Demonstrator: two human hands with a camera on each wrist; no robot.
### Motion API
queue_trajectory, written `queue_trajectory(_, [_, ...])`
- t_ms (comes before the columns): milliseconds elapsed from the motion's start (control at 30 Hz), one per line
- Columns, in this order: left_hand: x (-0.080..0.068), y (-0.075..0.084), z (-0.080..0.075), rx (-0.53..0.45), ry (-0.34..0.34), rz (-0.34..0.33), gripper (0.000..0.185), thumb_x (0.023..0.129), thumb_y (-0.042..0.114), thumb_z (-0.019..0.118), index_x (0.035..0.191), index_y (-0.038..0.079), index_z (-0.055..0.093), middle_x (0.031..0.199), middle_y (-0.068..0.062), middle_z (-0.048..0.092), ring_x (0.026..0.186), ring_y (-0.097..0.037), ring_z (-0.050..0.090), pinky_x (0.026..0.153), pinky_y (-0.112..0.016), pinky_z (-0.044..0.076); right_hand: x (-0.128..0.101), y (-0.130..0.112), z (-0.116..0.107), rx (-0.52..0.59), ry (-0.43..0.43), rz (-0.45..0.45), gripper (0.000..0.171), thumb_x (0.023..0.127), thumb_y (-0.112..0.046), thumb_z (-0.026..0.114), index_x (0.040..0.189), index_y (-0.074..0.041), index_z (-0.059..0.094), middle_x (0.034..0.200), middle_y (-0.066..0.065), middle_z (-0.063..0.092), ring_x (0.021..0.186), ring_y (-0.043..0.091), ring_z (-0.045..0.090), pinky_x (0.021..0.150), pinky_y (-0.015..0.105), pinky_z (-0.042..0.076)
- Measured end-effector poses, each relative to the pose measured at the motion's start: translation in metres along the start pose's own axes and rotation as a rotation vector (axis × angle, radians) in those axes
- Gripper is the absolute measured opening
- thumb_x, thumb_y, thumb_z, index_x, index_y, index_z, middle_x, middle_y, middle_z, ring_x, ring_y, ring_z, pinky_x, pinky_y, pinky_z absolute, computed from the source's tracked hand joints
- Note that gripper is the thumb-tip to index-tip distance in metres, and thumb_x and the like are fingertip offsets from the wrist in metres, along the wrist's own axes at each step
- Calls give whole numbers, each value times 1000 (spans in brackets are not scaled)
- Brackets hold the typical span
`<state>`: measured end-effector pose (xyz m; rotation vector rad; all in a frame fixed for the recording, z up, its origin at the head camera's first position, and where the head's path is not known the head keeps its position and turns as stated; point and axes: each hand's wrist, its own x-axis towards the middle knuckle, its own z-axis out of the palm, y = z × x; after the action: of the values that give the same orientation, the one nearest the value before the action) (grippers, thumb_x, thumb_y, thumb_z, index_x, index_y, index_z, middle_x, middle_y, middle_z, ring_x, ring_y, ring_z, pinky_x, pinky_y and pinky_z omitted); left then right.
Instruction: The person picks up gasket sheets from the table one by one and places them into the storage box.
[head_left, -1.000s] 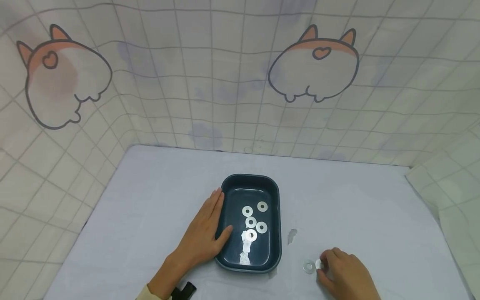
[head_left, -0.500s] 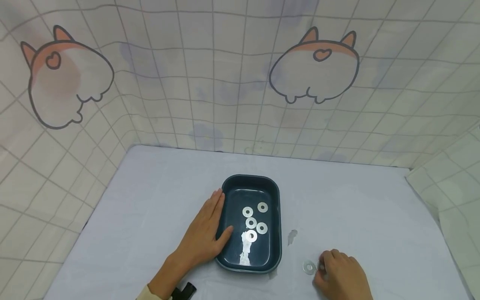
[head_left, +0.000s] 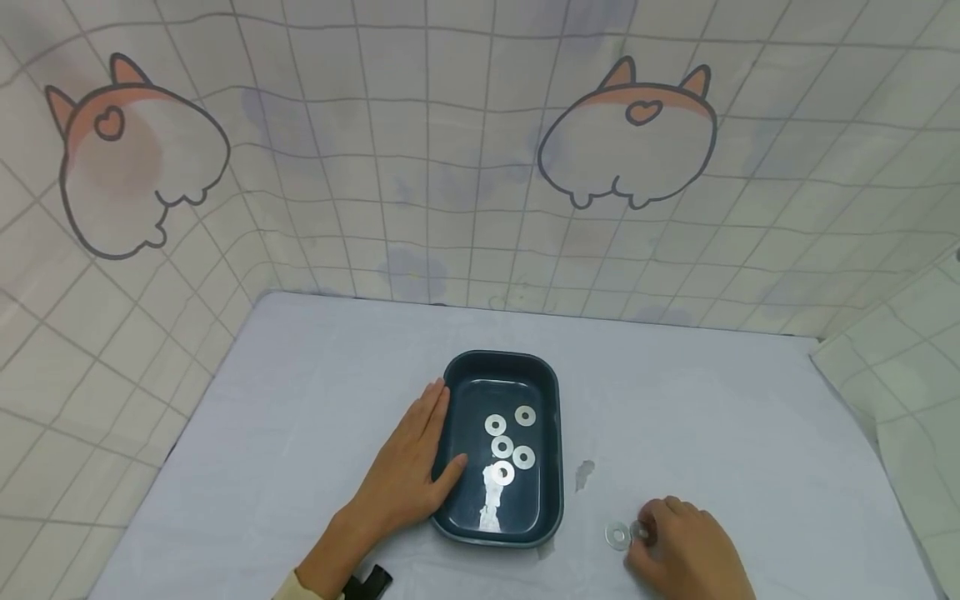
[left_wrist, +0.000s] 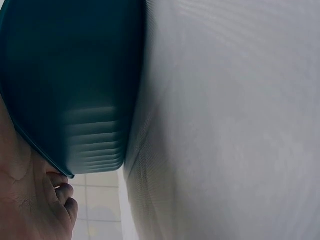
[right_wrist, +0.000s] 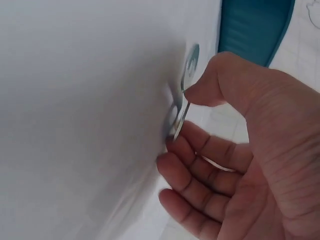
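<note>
Pinching a washer (right_wrist: 181,119) — right hand (head_left: 686,550), tabletop.

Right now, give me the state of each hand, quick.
Left hand: open, fingers straight, resting against the side of the dark tray.
Right hand: pinching a washer up on its edge off the table.

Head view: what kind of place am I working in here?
Likely a small tabletop work booth, not a workshop floor: a table under a pale cloth, a cartoon-printed grid curtain hung close around it, and a dark tray of washers between the hands.
</note>
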<state>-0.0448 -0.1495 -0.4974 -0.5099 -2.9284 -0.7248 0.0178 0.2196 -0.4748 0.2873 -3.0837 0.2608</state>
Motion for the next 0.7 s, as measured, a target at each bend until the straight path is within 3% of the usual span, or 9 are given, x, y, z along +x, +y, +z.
queue_trajectory(467, [0, -1, 0, -11, -10, -1, 91, 104, 49, 56, 171, 12, 8, 181, -5, 11, 169, -17, 8, 137, -41, 22, 11, -1, -5, 56, -124, -1, 19, 77, -21, 85, 91, -17, 73, 82, -10, 65, 76, 5, 53, 74, 34, 56])
queue_trajectory(700, [-1, 0, -1, -16, -18, -15, 91, 104, 49, 56, 171, 13, 7, 182, -2, 8, 169, -17, 7, 137, -41, 20, 16, -5, -9, 46, -96, -30, 18, 76, -20, 85, 89, -18, 74, 81, -10, 63, 74, 5, 51, 71, 31, 55])
